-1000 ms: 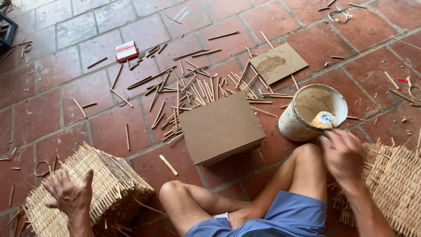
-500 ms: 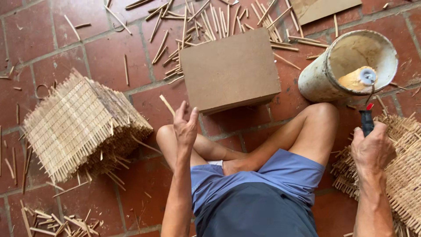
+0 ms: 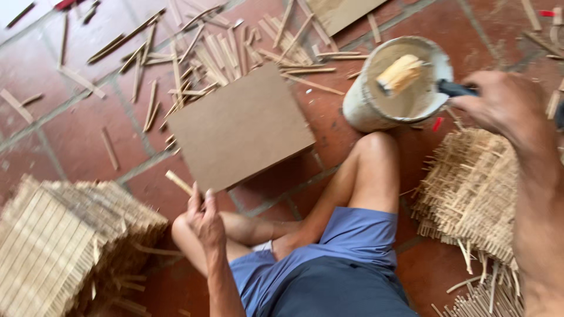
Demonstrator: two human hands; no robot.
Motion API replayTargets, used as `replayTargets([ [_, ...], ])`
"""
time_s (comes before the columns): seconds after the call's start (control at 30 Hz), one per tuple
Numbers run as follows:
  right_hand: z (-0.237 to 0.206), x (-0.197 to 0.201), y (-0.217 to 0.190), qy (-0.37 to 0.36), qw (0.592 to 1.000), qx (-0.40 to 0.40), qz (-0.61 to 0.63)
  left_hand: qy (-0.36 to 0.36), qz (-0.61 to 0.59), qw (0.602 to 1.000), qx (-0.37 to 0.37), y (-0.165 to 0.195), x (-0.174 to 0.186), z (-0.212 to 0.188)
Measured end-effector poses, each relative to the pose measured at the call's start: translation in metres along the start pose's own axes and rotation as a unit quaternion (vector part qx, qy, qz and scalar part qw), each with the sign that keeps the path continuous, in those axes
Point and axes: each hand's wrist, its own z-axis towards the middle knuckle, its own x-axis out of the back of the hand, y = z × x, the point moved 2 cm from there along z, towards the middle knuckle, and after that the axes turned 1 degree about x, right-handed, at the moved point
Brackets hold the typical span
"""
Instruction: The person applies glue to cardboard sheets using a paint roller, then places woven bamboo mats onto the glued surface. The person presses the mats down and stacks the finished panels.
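Down on a red tile floor (image 3: 70,135), cross-legged in blue shorts (image 3: 352,246). Left hand (image 3: 205,220) raised over the knee, fingers loosely curled and close together, just beside a short bamboo stick (image 3: 178,182) at the near corner of a brown cardboard sheet (image 3: 241,126); hard to say whether thumb and finger actually pinch that stick or merely rest against it. Right hand (image 3: 505,105) closed around a dark brush handle (image 3: 455,89), reaching leftward across the rim of a round whitish glue pot (image 3: 376,108). Yellowish brush head (image 3: 399,73) inside the pot, over pale paste. Pot standing on the tiles just beyond the right knee, well apart from the left hand. Cardboard sheet lying flat between pot and a loose scatter of bamboo strips (image 3: 205,53) farther out. Woven bamboo box (image 3: 53,246) at lower left, tilted, frayed ends sticking out. Another woven bamboo piece (image 3: 470,188) under the right forearm, beside the right thigh. Small red object (image 3: 437,124) on the floor, near the pot's base.
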Motion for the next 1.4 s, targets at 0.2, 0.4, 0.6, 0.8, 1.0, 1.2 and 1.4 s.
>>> replayTargets([
  [0.2, 0.082, -0.005, -0.048, -0.181, 0.978, 0.048, -0.092, 0.029, -0.031, 0.994, 0.101, 0.02, -0.006, -0.009],
  [0.4, 0.122, -0.065, -0.079, -0.133, 0.989, 0.003, -0.057, 0.037, -0.02, 0.994, 0.105, 0.03, -0.004, -0.012],
  [0.6, 0.072, -0.036, -0.04, -0.094, 0.994, 0.045, -0.028, 0.032, -0.047, 0.994, 0.095, 0.03, -0.006, -0.012],
  [0.8, -0.031, 0.002, -0.031, 0.102, 0.993, 0.059, -0.027, 0.039, -0.096, 0.99, 0.099, 0.016, -0.005, -0.01],
  [1.0, -0.082, -0.029, -0.048, 0.27, 0.96, 0.067, -0.028, 0.022, -0.154, 0.985, 0.07, 0.0, -0.003, -0.006],
  [1.2, -0.093, -0.057, -0.055, 0.329, 0.938, 0.047, 0.097, 0.018, -0.162, 0.984, 0.072, -0.015, -0.001, 0.0],
  [1.4, -0.083, -0.073, -0.031, 0.183, 0.876, -0.057, 0.443, 0.016, -0.178, 0.98, 0.082, -0.016, 0.001, 0.002],
])
